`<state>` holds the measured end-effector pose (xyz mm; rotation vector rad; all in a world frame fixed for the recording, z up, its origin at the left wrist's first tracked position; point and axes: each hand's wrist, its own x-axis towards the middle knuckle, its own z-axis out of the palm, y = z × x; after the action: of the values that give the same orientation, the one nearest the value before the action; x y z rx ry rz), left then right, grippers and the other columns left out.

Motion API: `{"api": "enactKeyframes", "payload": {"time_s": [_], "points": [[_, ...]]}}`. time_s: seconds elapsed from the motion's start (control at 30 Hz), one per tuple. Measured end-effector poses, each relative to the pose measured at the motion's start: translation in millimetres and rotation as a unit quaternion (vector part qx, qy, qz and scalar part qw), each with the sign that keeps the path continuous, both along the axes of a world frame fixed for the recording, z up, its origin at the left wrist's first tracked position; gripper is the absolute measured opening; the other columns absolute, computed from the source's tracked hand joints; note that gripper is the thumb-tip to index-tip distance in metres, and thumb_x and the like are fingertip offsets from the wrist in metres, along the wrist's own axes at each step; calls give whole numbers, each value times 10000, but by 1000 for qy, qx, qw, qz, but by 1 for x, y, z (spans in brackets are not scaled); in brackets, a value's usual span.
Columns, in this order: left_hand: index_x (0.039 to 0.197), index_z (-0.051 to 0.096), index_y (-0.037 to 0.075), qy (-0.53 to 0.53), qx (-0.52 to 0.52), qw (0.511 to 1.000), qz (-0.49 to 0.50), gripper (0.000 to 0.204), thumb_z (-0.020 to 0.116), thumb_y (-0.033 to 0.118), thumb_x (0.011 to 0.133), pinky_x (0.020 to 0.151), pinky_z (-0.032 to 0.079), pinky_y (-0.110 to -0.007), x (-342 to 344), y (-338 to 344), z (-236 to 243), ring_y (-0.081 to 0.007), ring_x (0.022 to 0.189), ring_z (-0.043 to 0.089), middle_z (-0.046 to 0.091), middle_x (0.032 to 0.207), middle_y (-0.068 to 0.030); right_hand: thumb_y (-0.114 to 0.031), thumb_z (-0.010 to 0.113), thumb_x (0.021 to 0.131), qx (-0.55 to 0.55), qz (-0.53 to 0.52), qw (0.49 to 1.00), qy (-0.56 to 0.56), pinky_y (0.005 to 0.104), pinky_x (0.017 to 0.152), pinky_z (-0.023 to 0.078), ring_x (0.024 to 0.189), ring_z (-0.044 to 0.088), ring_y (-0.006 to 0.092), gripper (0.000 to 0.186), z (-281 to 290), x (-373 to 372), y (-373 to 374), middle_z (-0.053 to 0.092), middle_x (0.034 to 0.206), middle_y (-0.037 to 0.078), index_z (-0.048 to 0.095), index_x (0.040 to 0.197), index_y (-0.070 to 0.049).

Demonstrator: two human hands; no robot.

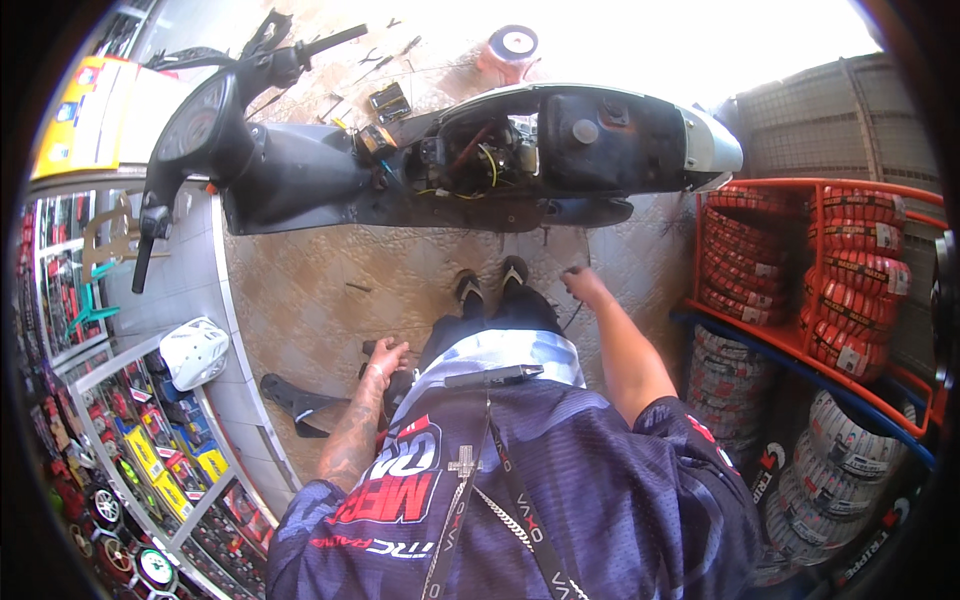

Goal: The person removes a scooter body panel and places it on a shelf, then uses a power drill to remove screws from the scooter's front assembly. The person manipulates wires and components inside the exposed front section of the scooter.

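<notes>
Black plastic scooter (300, 190), bodywork part-stripped, lying across the view ahead of the person: handlebar and round gauge (203, 125) at the left end, pale tail panel (708, 150) at the right. Mid-body cavity (478, 160) is open, with mechanical parts and a yellow line or wire showing; just right of it, a black moulded section (640, 140) with a round grey cap (585, 131). Small black-and-orange box (376, 142) sits on the body left of the cavity, blue strip beside it; contents unreadable. Containers: dark open case (376, 106) on the floor past the scooter, small tool-like pieces inside, loose hand tools (378, 62) near it. Orange rack (780, 350) on the right holds stacked red-wrapped tyres (855, 235); light-wrapped tyres (725, 365) stand lower down. Display case (122, 473) on the left is full of packaged parts, yellow packs included. Scooter is beyond both hands, touching neither. Right hand (585, 284) is nearer it, below the cavity in view, fingers curled, dark bit at the fingertips; can't tell if it's gripped. Left hand (388, 356) is further back, fingers half curled by a dark object, grip unclear; black curved piece (300, 400) lies on the floor beside that forearm.
</notes>
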<state>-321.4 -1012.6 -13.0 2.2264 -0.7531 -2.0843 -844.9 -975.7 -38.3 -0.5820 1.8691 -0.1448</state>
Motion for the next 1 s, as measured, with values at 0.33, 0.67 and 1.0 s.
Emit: {"api": "enactKeyframes", "payload": {"time_s": [0.33, 0.67, 1.0], "points": [[1460, 260, 20, -83, 24, 994, -63, 755, 715, 245, 901, 600, 538, -294, -52, 23, 28, -151, 735, 607, 619, 996, -130, -271, 556, 940, -118, -386, 898, -177, 381, 742, 492, 883, 595, 186, 309, -84, -35, -101, 610, 1041, 27, 559, 1214, -126], [1472, 218, 27, -114, 46, 991, -54, 819, 739, 246, 880, 645, 544, -303, -90, 31, 40, -149, 738, 613, 638, 945, -114, -170, 540, 954, -188, -595, 731, -275, 405, 869, 489, 1091, 593, 224, 274, -131, -25, -139, 609, 1190, 70, 565, 1220, -108], [1496, 189, 23, -128, 70, 988, -57, 863, 745, 233, 871, 664, 553, -310, -89, 37, 29, -167, 770, 632, 637, 975, -115, -140, 634, 901, -358, -376, 854, 9, 345, 727, 477, 881, 604, 185, 244, -163, -7, -130, 655, 1031, 79, 631, 1090, 15]]}}
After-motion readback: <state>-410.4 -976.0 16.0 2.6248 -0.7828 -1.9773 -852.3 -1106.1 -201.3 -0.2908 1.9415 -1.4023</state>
